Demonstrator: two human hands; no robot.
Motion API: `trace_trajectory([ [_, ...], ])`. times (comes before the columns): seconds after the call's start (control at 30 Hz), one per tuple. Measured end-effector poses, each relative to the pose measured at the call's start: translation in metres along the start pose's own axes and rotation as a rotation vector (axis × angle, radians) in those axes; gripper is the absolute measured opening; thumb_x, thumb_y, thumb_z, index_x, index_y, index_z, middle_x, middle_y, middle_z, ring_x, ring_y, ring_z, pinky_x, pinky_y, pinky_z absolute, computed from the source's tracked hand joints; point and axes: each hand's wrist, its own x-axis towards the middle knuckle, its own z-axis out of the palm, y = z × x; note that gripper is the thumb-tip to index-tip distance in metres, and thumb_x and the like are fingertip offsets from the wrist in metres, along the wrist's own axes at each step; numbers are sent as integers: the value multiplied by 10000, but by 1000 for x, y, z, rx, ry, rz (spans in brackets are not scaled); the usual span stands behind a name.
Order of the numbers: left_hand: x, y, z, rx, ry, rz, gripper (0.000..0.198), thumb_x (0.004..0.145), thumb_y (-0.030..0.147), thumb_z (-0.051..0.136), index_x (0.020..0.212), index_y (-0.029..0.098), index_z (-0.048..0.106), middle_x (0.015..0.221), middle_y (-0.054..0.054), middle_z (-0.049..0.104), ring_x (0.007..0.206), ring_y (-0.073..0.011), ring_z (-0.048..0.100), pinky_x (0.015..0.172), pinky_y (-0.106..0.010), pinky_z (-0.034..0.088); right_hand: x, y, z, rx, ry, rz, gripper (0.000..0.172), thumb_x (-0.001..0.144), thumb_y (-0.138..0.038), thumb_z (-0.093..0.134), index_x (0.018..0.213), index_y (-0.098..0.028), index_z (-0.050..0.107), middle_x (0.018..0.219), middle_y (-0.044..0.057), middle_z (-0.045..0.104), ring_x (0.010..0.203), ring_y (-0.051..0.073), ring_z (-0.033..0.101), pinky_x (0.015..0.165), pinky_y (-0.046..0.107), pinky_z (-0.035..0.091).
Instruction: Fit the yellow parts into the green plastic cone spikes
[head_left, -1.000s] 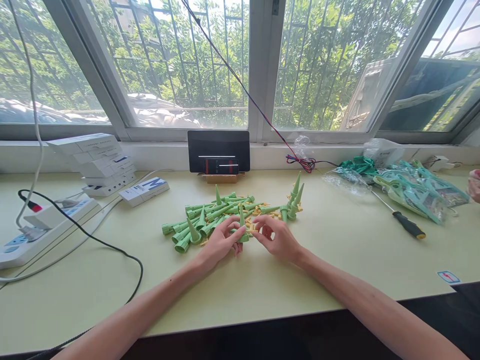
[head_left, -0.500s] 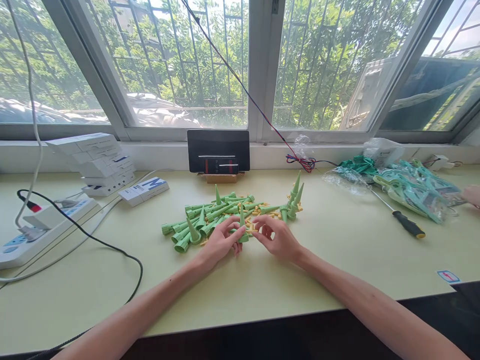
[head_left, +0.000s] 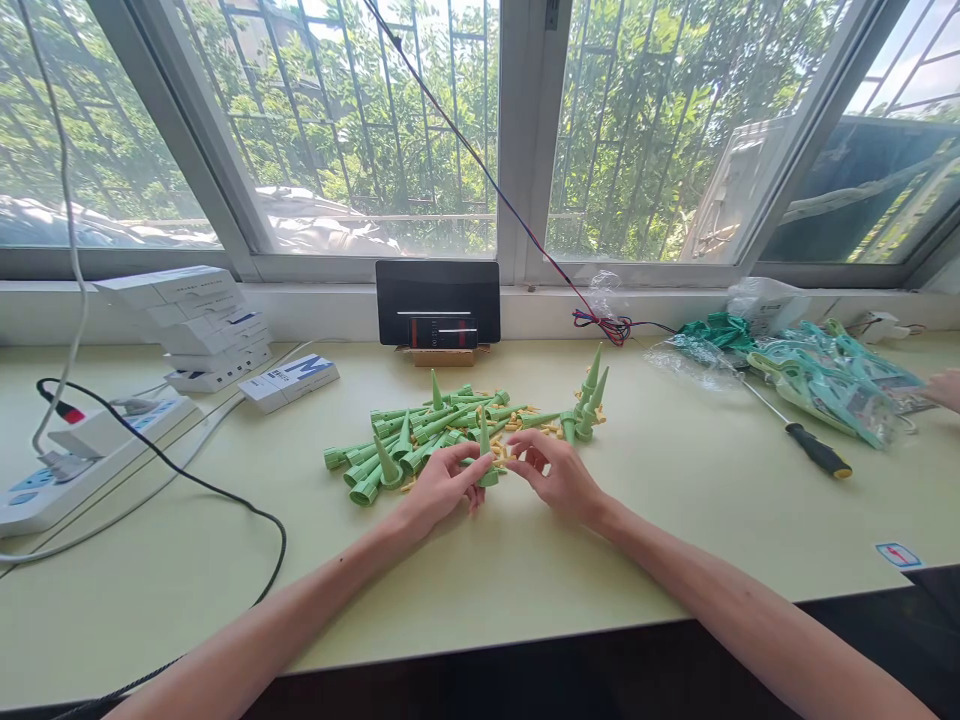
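Observation:
My left hand (head_left: 448, 482) is closed around the base of a green plastic spike (head_left: 485, 440), which stands point up between thumb and fingers. Right beside it, my right hand (head_left: 556, 474) pinches a small yellow plastic piece (head_left: 504, 460) against the side of that spike, near its base. How far the piece sits in the spike is too small to tell. Just behind my hands lies a pile of green spikes (head_left: 390, 425), some on their sides and some upright, with several loose yellow pieces (head_left: 525, 425) among them. Green spikes with yellow pieces attached (head_left: 589, 405) stand upright to the right.
A phone (head_left: 442, 331) leans on a black tablet (head_left: 439, 285) at the back. White boxes (head_left: 210, 325), a power strip (head_left: 90, 460) and cables are on the left. To the right lie a screwdriver (head_left: 817, 450), bagged green parts (head_left: 825, 380) and another person's hand (head_left: 943, 390).
Both hands stay nearly in place, holding the same spike and yellow piece. The other person's hand at the far right has shifted slightly.

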Motion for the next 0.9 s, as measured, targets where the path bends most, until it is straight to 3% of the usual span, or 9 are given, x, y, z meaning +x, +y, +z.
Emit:
trace_trajectory([
  [0.9, 1, -12, 0, 95, -6, 71, 296, 882, 465, 585, 889, 179, 508, 506, 41, 568, 418, -125, 551, 448, -214, 415, -2, 10, 2, -5, -58, -2, 167, 898, -220, 584, 1061, -211, 550, 761, -3, 661, 515, 101, 491, 537, 234, 426],
])
